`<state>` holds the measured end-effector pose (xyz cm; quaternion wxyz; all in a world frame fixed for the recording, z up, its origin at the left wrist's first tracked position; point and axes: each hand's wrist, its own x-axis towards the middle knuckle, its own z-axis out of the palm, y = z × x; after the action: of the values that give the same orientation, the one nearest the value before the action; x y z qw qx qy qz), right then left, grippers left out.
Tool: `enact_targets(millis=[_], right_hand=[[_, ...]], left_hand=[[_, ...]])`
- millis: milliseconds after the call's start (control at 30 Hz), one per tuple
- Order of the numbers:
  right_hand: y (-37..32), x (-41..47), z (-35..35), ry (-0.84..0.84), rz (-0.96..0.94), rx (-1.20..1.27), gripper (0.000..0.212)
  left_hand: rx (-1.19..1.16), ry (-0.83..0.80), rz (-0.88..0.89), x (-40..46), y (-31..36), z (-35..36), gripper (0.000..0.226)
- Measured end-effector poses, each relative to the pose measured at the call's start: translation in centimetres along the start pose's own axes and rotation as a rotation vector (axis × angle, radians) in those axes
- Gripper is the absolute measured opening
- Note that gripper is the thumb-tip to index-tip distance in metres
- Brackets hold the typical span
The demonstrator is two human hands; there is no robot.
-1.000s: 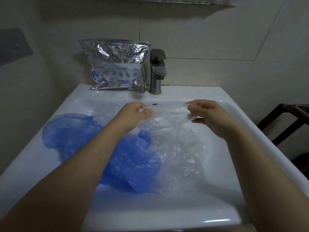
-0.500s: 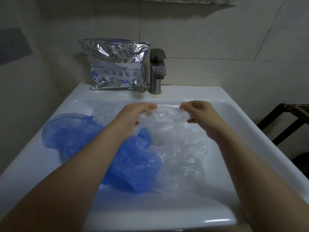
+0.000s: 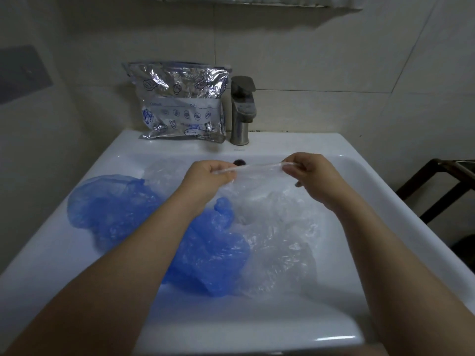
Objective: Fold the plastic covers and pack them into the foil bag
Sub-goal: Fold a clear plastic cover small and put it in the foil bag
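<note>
While pinched taut: clear cover (image 3: 259, 168) between hands (image 3: 259, 173).

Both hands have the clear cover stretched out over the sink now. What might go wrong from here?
1. The clear cover is pinched only along its thin edge by the left hand and right hand; it may slip or tear.
2. Its loose part drapes onto the blue covers in the sink, so they could tangle.
3. The foil bag stands beside the faucet and looks easy to tip.
</note>
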<state>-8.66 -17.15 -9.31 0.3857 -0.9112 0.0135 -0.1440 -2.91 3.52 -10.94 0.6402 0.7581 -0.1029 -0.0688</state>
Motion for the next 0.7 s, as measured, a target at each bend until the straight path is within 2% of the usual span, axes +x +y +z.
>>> enact_targets(millis=[100,233,300,400,500,600,700], right_hand=[[-0.1,-0.2,-0.1,0.001,0.0,0.146,0.016],[-0.3,-0.5,-0.7,-0.11,0.116,0.788,0.016],[-0.4,-0.5,-0.7,-0.105,0.151,0.912,0.021],[-0.9,-0.5,-0.4,-0.028,0.171,0.815,0.034],[-1.6,-0.3,-0.1,0.038,0.202,0.621,0.039],[-1.6,-0.2,0.4,0.064,0.324,0.564,0.025],[-1.3,-0.5,1.3,0.002,0.2,0.287,0.033]], left_hand=[[0.058,0.045,0.077,-0.1,0.4,-0.1,0.014],[-0.031,-0.152,0.049,-0.4,0.9,-0.7,0.009],[-0.101,-0.194,0.064,-0.3,0.9,-0.7,0.019],[-0.136,-0.279,0.1,-0.7,1.2,-0.4,0.039],[-0.015,-0.244,0.104,-1.0,1.4,0.3,0.051],[0.07,-0.149,0.066,-1.3,1.8,1.0,0.04],[0.08,-0.084,0.089,-1.5,1.8,1.5,0.026]])
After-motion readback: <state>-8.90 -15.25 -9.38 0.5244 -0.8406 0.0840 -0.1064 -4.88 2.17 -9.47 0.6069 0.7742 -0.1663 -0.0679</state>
